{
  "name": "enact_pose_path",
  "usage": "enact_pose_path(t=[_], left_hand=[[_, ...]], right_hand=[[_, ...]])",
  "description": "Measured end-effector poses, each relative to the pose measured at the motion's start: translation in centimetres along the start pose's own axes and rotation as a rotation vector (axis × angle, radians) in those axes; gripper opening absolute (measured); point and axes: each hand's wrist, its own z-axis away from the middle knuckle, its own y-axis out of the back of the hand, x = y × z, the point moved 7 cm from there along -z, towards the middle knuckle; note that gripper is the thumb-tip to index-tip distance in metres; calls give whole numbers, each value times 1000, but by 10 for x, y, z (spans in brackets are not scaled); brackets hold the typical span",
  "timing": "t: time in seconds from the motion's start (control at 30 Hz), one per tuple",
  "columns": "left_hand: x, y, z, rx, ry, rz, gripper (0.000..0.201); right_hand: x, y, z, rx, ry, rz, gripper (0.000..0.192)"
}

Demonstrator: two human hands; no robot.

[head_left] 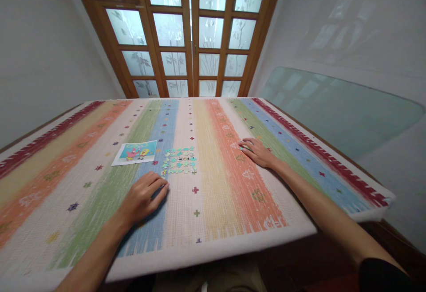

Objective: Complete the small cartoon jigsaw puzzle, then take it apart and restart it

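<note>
My left hand (146, 196) rests on the cloth just left of and below a block of teal jigsaw pieces (179, 161). Its fingers bend loosely, and I see nothing in them. Farther right, on the orange stripe, my right hand (256, 152) has its fingertips down on a small teal jigsaw piece (241, 148), mostly covered by the fingers. The teal pieces lie in rows, apparently with small gaps between them. Left of them lies a picture card (138, 152) with a pink starfish figure and a yellow square figure on teal.
A striped, patterned cloth (213, 185) covers the large table, whose near edge runs in front of me. Wood-framed glass doors (193, 34) stand beyond the far edge. White walls rise at both sides, and a pale glass panel (333, 110) leans at the right.
</note>
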Motion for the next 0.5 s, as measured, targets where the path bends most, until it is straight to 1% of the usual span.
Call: enact_pose_path(t=[0.17, 0.27, 0.5], left_hand=[[-1, 3, -1, 19, 11, -6, 17], [-3, 3, -1, 19, 30, -15, 17], [-5, 5, -1, 9, 53, -9, 16]], right_hand=[[3, 7, 2, -12, -44, -27, 61], [5, 9, 5, -44, -29, -17, 63], [4, -4, 14, -201, -24, 57, 64]])
